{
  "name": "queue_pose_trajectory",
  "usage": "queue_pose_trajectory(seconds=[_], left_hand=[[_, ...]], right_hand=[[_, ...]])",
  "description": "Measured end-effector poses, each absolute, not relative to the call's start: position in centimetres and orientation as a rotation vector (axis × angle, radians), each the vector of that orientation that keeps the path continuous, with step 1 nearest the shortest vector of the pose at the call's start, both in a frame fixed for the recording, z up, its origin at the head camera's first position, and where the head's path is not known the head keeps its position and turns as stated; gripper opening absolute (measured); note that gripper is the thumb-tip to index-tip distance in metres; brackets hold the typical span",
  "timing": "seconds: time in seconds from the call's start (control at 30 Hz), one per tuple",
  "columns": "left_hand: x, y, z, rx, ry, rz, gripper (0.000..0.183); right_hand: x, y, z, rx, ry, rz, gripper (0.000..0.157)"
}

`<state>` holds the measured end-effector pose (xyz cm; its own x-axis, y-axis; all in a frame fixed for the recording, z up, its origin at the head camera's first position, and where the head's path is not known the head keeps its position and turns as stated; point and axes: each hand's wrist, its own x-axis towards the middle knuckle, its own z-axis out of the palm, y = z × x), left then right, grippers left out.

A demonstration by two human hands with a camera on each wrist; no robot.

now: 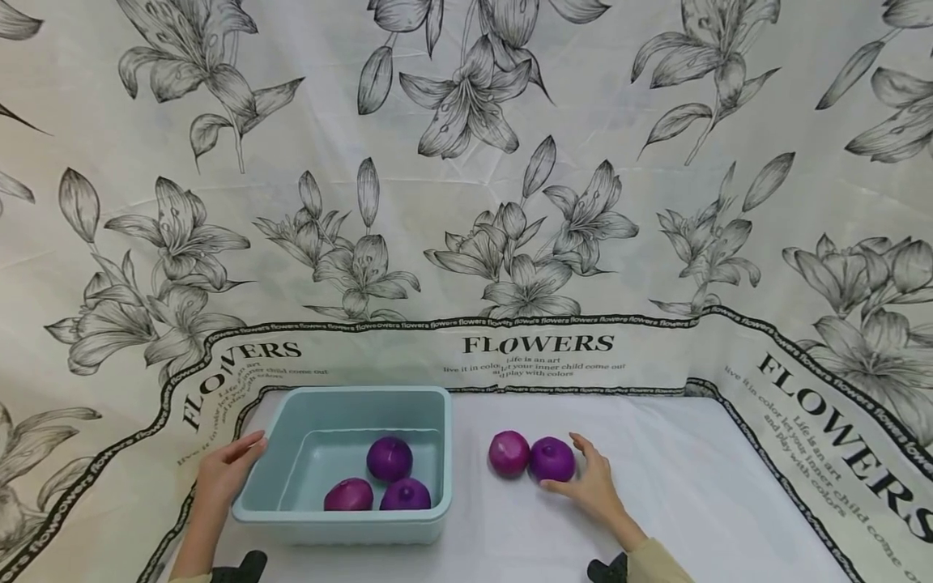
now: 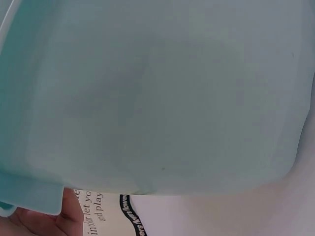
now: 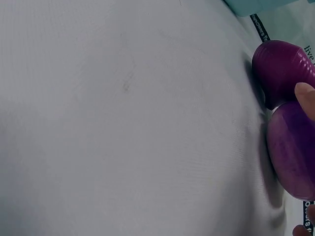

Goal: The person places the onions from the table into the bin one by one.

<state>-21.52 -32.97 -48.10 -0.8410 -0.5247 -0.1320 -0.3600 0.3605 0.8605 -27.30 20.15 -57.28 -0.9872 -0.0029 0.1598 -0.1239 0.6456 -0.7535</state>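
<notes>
The right grip point(image 1: 594, 486) was parted wide around the right onion point(image 1: 551, 460), thumb at the near side, forefinger at the far-right side. In the right wrist view a gap showed between the fingers and the skin; whether the thumb touched was hard to tell, so no firm hold could be seen. The onion lay left of the palm, within the span of thumb and forefinger. From above it looked nearly round, so no long axis could be made out.

What mattered most, by judgement, was its left side: there it sat against, or very close to, the left onion point(image 1: 509, 453), leaving little room for a finger between them. The right hand was clearly the nearer one.

Farther left on the bench point(image 1: 525, 534) stood the tub point(image 1: 350, 516), three onions point(image 1: 389, 459) inside toward its near right. The left grip point(image 1: 222, 470) had hold of the tub's left rim, fingers bent against its lip.
</notes>
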Motion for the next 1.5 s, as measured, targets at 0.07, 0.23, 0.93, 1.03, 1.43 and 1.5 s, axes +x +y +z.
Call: queue_pose_trajectory(seconds=[0.07, 0.23, 0.93, 1.03, 1.43, 1.5], left_hand=[[-21.6, -33.1, -48.1, 0.811, -2.447, -1.510, 0.056], [-21.6, -33.1, -47.9, 0.809, -2.451, -1.550, 0.058], [-21.6, -33.3, -48.1, 0.799, -2.462, -1.535, 0.060], [-21.6, -33.3, -48.1, 0.808, -2.458, -1.541, 0.061], [-21.6, -33.2, -48.1, 0.837, -2.448, -1.559, 0.061], [-21.6, -33.2, -48.0, 0.843, -2.449, -1.556, 0.061]], right_hand=[[-27.4, 20.0, -57.2, 0.093, -2.747, 1.275, 0.107], [-28.0, 19.8, -57.4, 0.099, -2.764, 1.292, 0.110], [-28.9, 18.4, -58.1, 0.124, -2.788, 1.228, 0.108], [-29.0, 18.3, -58.2, 0.125, -2.768, 1.232, 0.106], [-29.2, 18.3, -58.5, 0.152, -2.742, 1.205, 0.093], [-29.2, 18.2, -58.5, 0.162, -2.737, 1.210, 0.093]])
